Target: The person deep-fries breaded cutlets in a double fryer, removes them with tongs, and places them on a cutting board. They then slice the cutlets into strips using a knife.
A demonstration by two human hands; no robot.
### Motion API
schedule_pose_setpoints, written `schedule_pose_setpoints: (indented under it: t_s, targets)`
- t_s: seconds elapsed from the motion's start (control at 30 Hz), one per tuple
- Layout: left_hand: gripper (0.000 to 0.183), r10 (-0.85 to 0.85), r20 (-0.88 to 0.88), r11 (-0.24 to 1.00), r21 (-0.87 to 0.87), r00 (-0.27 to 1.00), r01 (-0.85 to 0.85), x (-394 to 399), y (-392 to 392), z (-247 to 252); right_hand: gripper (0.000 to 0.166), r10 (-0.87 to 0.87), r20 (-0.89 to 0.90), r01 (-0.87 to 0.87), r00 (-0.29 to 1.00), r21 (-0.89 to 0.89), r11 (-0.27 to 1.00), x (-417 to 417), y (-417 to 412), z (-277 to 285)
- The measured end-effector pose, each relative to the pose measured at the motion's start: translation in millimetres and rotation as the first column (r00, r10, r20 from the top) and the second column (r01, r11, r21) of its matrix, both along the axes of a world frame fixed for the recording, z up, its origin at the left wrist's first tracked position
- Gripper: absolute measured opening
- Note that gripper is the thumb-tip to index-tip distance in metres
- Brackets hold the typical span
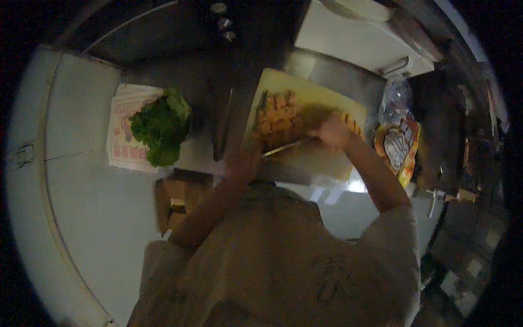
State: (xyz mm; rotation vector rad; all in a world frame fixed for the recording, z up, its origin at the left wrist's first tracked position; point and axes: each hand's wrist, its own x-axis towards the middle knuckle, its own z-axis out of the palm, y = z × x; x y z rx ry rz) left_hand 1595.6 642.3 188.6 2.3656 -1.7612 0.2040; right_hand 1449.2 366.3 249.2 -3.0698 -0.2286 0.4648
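Observation:
A yellow cutting board [269,75] lies in front of me, bearing rows of orange-brown food pieces [278,112] with dark marks. My right hand [333,133] is over the right part of the board, its fingers around the near end of a thin pale stick-like thing [284,149]. Blur hides whether this is a skewer or a blade edge. My left hand [247,153] is dark and blurred at the board's left edge, close to the other end of that thin thing. Its fingers cannot be made out.
Leafy greens [161,128] rest on printed paper sheets [118,141] at the left. Between them and the board lies a long dark object [220,122]. A colourful food package [396,143] with clear plastic [396,96] sits at right. Behind the board stands a white box-like unit [347,39].

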Motion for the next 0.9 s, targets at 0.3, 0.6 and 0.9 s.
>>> schedule_pose_setpoints:
  t_s: [0.3,0.6,0.9]
  targets:
    - [0.009,-0.147,-0.161,0.988,0.016,0.976,0.152,10,-1,12,0.035,-0.162,0.056,0.156,0.985,0.095,0.983,-7,12,-14]
    - [0.014,0.008,-0.297,0.979,0.198,0.955,0.053,9,-1,29,0.033,-0.282,-0.155,0.273,0.947,-0.080,0.959,4,33,19]
    - [0.025,0.144,-0.346,0.947,0.321,0.927,-0.027,18,-5,35,0.031,-0.342,0.053,0.326,0.938,0.191,0.926,-14,31,36]
